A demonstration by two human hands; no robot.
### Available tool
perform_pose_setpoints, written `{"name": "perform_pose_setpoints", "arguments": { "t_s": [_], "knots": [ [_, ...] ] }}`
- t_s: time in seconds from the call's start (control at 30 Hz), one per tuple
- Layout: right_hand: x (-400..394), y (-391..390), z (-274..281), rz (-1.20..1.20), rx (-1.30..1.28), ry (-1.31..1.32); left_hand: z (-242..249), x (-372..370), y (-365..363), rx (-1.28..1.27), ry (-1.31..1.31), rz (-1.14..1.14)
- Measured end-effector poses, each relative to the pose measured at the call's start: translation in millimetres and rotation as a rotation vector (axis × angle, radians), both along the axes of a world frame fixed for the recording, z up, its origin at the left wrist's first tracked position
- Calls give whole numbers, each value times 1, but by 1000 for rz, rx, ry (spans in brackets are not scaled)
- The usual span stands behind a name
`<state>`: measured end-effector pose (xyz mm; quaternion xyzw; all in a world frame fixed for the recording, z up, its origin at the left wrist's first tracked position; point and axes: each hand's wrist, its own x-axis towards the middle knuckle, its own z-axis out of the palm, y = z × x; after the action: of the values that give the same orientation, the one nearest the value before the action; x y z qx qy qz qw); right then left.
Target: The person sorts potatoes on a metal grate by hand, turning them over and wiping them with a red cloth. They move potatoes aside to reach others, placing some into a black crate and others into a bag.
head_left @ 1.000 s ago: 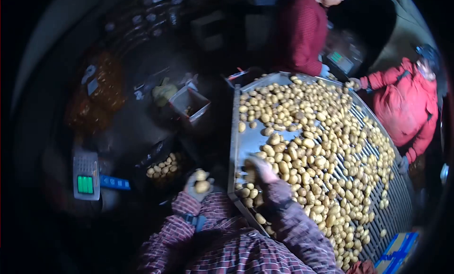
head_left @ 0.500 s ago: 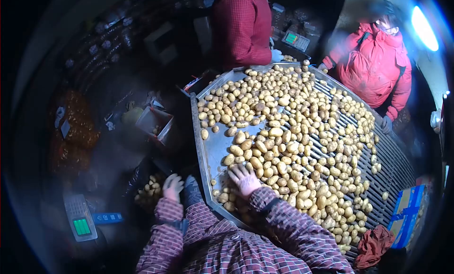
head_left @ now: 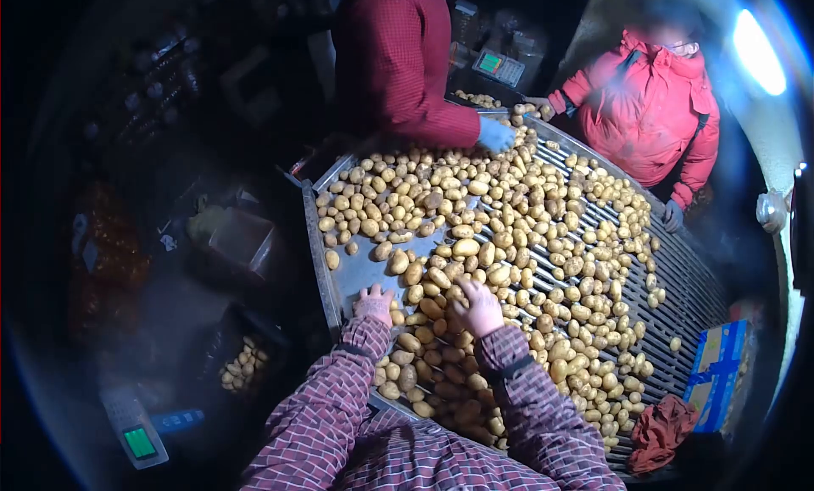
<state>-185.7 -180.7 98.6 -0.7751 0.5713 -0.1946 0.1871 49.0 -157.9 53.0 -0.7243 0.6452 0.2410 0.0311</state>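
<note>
Many potatoes [head_left: 560, 262] cover a slatted metal table [head_left: 678, 262] with a flat metal plate [head_left: 360, 275] at its left. My left hand [head_left: 373, 305] rests at the plate's right edge beside the potatoes, fingers spread. Over the near part of the pile, my right hand [head_left: 479, 309] touches potatoes with its fingers apart and bent down. Neither hand is closed round a potato.
A person in a dark red checked top [head_left: 398, 67] reaches over the far edge. Another in a red jacket [head_left: 649, 109] stands at the far right. A scale [head_left: 140, 440], a box with blue tape [head_left: 716, 372] and a red cloth [head_left: 661, 432] lie around.
My left hand has moved from beside the table onto its left part. My right hand has shifted right over the potatoes. The checked-top person's gloved hand reaches further over the pile; the view has shifted.
</note>
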Motion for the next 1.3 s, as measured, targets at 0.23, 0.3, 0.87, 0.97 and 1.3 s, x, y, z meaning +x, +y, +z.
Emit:
{"name": "perform_pose_setpoints", "arguments": {
  "t_s": [0.23, 0.3, 0.87, 0.97, 1.3],
  "knots": [
    [55, -39, -41, 136, 9, 415, -64, 41, 52, -520, 592, 331],
    [42, -17, -38, 191, 95, 318, -75, 35, 43, -454, 700, 501],
    [3, -135, -14, -34, 318, 429, 34, -32, -79, 298, 191, -109],
    [19, -135, -52, -106, 210, 470, -20, -9, -55, 33, 488, 33],
    [-110, -32, -57, -260, 454, -757, 10, 98, 100, -354, 1895, 913]
  ]
}}
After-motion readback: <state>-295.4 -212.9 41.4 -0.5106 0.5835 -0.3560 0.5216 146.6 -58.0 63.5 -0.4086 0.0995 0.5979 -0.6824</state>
